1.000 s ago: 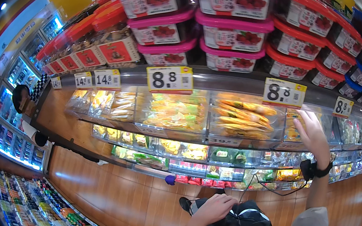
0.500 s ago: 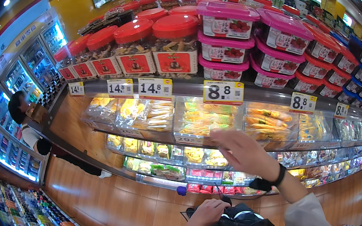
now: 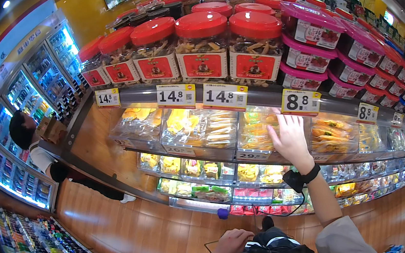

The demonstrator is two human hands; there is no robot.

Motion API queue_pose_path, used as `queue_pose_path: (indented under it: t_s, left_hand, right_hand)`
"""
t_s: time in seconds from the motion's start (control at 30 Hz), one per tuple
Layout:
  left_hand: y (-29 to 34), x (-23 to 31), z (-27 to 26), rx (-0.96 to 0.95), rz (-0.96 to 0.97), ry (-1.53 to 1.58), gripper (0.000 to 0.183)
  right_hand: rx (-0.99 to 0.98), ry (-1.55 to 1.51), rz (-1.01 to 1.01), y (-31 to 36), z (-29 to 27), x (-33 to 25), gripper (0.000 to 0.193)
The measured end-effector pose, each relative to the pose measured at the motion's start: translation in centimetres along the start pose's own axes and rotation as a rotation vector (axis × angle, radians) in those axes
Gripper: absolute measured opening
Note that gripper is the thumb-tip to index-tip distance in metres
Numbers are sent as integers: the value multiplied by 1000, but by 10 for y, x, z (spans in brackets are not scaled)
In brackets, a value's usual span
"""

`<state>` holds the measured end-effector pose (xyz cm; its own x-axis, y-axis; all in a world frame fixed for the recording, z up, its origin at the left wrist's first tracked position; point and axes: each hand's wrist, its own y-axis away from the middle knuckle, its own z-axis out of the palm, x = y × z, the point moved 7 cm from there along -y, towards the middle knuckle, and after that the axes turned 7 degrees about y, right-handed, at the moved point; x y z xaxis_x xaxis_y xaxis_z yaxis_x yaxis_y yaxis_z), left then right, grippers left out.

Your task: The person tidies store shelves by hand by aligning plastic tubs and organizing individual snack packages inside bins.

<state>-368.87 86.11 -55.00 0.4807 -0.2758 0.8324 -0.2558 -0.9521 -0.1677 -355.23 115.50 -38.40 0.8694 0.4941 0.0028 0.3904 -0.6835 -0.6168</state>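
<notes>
My right hand (image 3: 291, 137), with a black band at the wrist, is raised with fingers stretched out and holds nothing. It lies in front of a clear bin of orange-yellow packaged snacks (image 3: 256, 132), its fingertips beside a yellow-edged price tag (image 3: 301, 102). Whether it touches the bin I cannot tell. Another bin of orange snacks (image 3: 332, 135) is just right of it. My left hand (image 3: 233, 245) is low, near my body, its fingers curled; thin dark lines show beside it, but what it holds is hidden.
Red-lidded jars (image 3: 202, 49) and pink-lidded tubs (image 3: 311, 33) stand stacked on the shelf top. Lower tiers hold bagged snacks (image 3: 204, 193). A person (image 3: 37, 144) stands at the left near lit drink coolers (image 3: 12, 137). Another goods display (image 3: 49, 251) fills the lower left.
My right hand has moved right and up towards the price tag, its fingers now pointing upward. The shelf has shifted right in view. My left hand stays low.
</notes>
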Motion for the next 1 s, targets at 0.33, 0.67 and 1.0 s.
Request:
queue_pose_path:
  t_s: [0.33,0.67,1.0]
  left_hand:
    - [-49,14,-25,-234,135,-24,21]
    - [-29,7,-9,-306,161,5,25]
    - [-5,-10,-24,-253,79,3,29]
  right_hand:
    - [81,-32,47,-4,-8,10,33]
    - [139,-81,134,-18,-3,19,25]
    - [121,107,41,-28,14,27,32]
